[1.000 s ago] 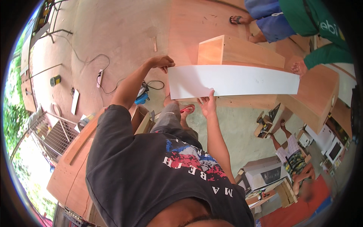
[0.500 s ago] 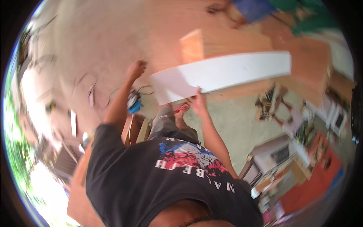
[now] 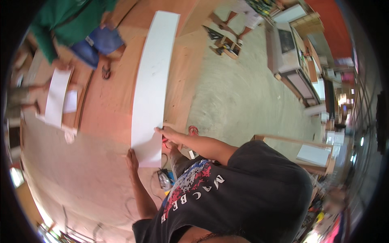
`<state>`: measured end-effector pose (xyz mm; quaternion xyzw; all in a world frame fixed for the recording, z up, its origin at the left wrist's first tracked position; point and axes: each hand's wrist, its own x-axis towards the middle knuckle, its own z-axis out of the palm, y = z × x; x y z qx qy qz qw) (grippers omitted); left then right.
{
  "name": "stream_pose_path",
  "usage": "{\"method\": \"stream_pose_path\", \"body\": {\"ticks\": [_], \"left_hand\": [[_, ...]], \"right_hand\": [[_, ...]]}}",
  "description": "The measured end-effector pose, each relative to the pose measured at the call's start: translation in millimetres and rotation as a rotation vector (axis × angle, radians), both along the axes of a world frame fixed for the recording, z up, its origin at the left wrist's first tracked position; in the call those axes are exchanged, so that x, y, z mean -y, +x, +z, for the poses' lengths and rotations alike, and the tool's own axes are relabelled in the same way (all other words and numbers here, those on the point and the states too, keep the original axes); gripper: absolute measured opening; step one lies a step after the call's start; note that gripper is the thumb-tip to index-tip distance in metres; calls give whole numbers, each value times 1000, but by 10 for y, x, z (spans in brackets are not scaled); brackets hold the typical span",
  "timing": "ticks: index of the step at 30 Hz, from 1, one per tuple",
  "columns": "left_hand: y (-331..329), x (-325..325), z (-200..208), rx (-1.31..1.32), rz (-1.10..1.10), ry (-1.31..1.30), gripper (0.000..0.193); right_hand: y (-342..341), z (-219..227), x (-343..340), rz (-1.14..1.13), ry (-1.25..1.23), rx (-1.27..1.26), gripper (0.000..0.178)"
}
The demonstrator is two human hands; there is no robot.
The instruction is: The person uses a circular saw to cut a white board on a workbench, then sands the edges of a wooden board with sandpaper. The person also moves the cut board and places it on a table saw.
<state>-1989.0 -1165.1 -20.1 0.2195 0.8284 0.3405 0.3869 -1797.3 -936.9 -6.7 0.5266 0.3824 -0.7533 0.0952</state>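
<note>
A long white board [image 3: 153,77] stretches away from me, its near end close to my body. My right hand [image 3: 169,133] is closed on the right edge near that end, with the thumb lying on the white face. At the opposite edge, a little nearer to me, my left hand [image 3: 132,160] holds the board's side; its fingers are partly hidden. Beneath the board lie wooden panels [image 3: 182,77] on the floor.
A co-worker in a green shirt [image 3: 77,20] bends over another white board [image 3: 56,97] at far left. At far right another person is near a wooden tool box [image 3: 230,47]. Cabinets [image 3: 283,60] stand on the right. A power tool [image 3: 164,180] with a cord lies by my legs.
My view has turned, and the white board now points away from me instead of lying crosswise. My left hand, earlier free in the air, has come onto the board's left edge.
</note>
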Motion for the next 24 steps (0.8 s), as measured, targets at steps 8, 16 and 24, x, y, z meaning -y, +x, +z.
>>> {"method": "stream_pose_path", "body": {"ticks": [8,16,24], "left_hand": [[240,-276,186,-358,127,-329,85],[467,68,-397,412,169,91,80],[863,655,-399,646,17,229,73]], "right_hand": [[11,109,29,79,250,-36,59],[-111,1180,81,257,708,-37,44],[250,1526,747,425,477,-40,37]]}}
